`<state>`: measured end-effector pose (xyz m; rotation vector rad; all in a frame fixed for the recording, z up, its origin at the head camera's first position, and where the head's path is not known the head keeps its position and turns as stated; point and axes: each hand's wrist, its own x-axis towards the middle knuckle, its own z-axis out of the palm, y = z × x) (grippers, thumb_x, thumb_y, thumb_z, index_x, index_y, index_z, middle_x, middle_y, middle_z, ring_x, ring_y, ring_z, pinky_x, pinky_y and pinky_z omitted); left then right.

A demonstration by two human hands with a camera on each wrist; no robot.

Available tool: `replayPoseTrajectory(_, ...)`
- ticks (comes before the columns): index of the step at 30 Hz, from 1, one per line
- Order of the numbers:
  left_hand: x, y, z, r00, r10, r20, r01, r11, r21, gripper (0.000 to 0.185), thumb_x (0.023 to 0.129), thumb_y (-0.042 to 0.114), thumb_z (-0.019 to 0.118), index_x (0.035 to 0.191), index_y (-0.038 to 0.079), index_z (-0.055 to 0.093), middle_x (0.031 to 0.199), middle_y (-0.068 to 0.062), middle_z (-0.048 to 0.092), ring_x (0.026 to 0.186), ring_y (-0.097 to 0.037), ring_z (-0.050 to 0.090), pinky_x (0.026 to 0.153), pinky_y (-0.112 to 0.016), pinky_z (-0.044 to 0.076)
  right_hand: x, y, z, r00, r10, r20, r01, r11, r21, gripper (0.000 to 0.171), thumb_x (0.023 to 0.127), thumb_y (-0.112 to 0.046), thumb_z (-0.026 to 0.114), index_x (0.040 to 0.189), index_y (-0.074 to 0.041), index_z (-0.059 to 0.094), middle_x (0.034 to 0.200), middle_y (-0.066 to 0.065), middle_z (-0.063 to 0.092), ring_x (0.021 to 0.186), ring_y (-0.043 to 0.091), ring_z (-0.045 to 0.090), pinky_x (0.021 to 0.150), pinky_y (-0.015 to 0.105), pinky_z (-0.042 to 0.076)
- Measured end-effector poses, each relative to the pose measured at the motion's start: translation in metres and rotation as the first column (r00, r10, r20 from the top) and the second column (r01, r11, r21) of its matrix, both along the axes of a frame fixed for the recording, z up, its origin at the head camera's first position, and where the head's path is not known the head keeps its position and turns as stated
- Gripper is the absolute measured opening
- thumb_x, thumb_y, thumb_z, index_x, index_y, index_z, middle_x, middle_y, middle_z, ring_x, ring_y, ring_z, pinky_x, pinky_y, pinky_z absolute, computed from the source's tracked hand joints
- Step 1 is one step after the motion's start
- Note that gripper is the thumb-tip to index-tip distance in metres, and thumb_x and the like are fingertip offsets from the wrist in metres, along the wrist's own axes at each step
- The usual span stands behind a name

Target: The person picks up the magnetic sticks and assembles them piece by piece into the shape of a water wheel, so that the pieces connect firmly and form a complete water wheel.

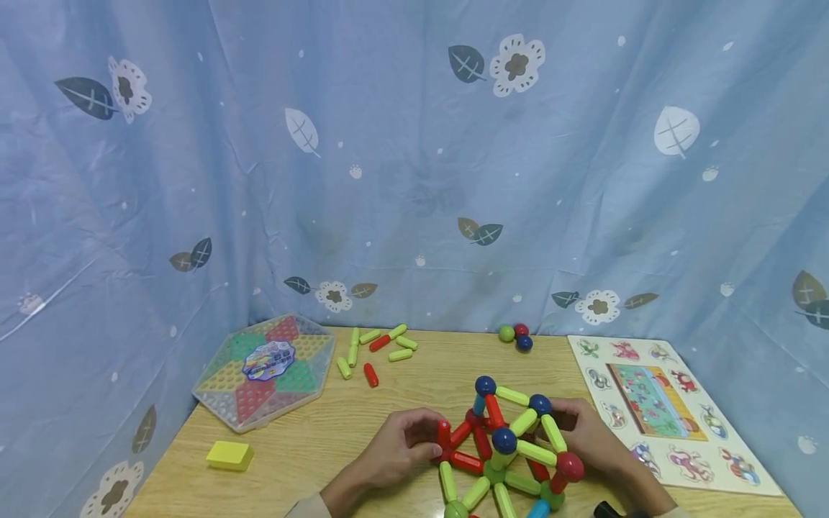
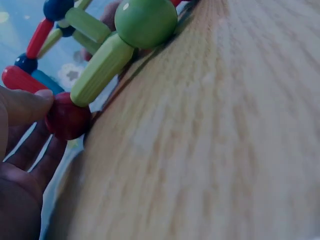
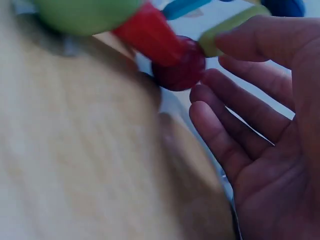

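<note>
A magnetic stick-and-ball structure (image 1: pixel 495 471) of red, yellow-green and blue sticks and coloured balls stands on the table, with a raised ring of blue balls at its top. My left hand (image 1: pixel 396 447) grips its left corner. There the thumb lies against a red ball (image 2: pixel 68 117) by an upright red stick (image 1: pixel 443 434), the other fingers behind. On the far right side my right hand (image 1: pixel 592 437) pinches a yellow-green stick (image 3: pixel 212 42) between thumb and forefinger; its other fingers reach out beside a red ball (image 3: pixel 179 70). The structure hides part of this hand in the head view.
Several loose sticks (image 1: pixel 379 343) lie at the back of the table, and three balls (image 1: pixel 521 330) sit further right. A hexagonal game board (image 1: pixel 272 370) and a yellow block (image 1: pixel 229 455) are on the left. A picture puzzle board (image 1: pixel 702 424) lies at the right.
</note>
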<state>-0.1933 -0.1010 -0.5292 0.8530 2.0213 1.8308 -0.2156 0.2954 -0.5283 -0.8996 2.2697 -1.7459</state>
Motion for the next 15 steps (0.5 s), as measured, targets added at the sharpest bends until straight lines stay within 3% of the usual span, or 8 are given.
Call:
replayPoseTrajectory(3, 0.000, 0.000, -0.003, 1.000, 0.007, 0.001, -0.007, 1.000, 0.008, 0.035, 0.099, -0.001, 0.073, 0.134, -0.005, 0.070, 0.127, -0.021, 0.075, 0.115, -0.014, 0.075, 0.104, -0.027, 0.058, -0.011, 0.008, 0.007, 0.994, -0.083, -0.066, 0.084, 0.996, 0.010, 0.026, 0.106, 0.003, 0.064, 0.131, 0.004, 0.073, 0.120, 0.003, 0.081, 0.107, 0.010, 0.078, 0.090, 0.026, 0.063)
replayPoseTrajectory(8, -0.001, -0.001, -0.006, 1.000, 0.028, -0.014, -0.028, 1.000, 0.004, 0.034, 0.098, 0.000, 0.076, 0.132, 0.002, 0.074, 0.127, -0.019, 0.076, 0.115, -0.015, 0.075, 0.104, -0.028, 0.059, -0.041, 0.022, 0.019, 0.953, -0.270, -0.139, 0.271, 0.962, -0.008, 0.026, 0.108, -0.003, 0.067, 0.132, 0.005, 0.073, 0.124, 0.013, 0.080, 0.109, 0.008, 0.078, 0.090, 0.023, 0.063)
replayPoseTrajectory(11, -0.003, -0.001, -0.008, 0.998, 0.047, -0.039, -0.048, 0.999, -0.014, 0.033, 0.099, 0.002, 0.077, 0.133, 0.003, 0.075, 0.127, -0.015, 0.078, 0.115, -0.013, 0.075, 0.103, -0.027, 0.059, -0.063, 0.026, 0.022, 0.924, -0.351, -0.149, 0.356, 0.935, 0.000, 0.029, 0.109, -0.010, 0.069, 0.134, 0.004, 0.073, 0.125, 0.009, 0.081, 0.111, 0.002, 0.075, 0.091, 0.018, 0.060)
replayPoseTrajectory(15, -0.007, -0.001, -0.008, 0.993, 0.086, -0.085, -0.089, 0.996, -0.031, 0.032, 0.100, 0.005, 0.077, 0.132, 0.004, 0.076, 0.126, -0.012, 0.079, 0.113, -0.011, 0.075, 0.102, -0.026, 0.059, -0.089, 0.026, 0.023, 0.905, -0.410, -0.109, 0.417, 0.907, 0.050, 0.037, 0.109, -0.023, 0.071, 0.138, 0.001, 0.073, 0.132, 0.012, 0.079, 0.112, -0.007, 0.070, 0.092, 0.014, 0.057)
